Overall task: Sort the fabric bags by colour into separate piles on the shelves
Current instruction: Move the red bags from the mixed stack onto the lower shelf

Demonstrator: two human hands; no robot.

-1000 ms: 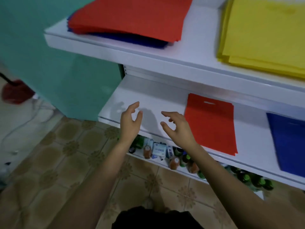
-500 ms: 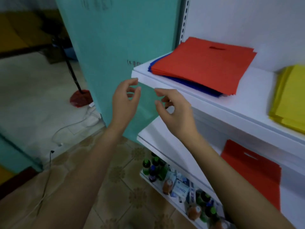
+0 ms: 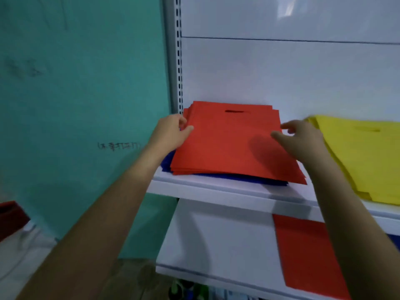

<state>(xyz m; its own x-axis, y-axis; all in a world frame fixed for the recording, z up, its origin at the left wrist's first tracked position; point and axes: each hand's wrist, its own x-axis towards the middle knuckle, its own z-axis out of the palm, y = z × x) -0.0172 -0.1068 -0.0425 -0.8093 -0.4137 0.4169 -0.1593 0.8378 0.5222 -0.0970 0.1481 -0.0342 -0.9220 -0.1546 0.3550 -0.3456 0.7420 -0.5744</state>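
Note:
A stack of red fabric bags (image 3: 227, 144) lies on dark blue bags (image 3: 238, 177) at the left end of the upper white shelf (image 3: 216, 189). My left hand (image 3: 171, 133) is at the stack's left edge, thumb on top and fingers curled at the side, pinching the red bags. My right hand (image 3: 300, 139) is at the stack's right edge with fingers spread and relaxed, holding nothing. A yellow pile (image 3: 363, 156) lies to the right on the same shelf. One red bag (image 3: 303, 252) lies flat on the lower shelf (image 3: 216, 245).
A teal wall (image 3: 75, 105) stands close on the left beside the slotted shelf upright (image 3: 178, 61). Bottles (image 3: 186, 289) show under the lower shelf. A red object (image 3: 10, 217) sits on the floor at far left.
Both hands rose from in front of the lower shelf to the upper one and moved apart to either side of the red stack. The left hand took hold of its edge.

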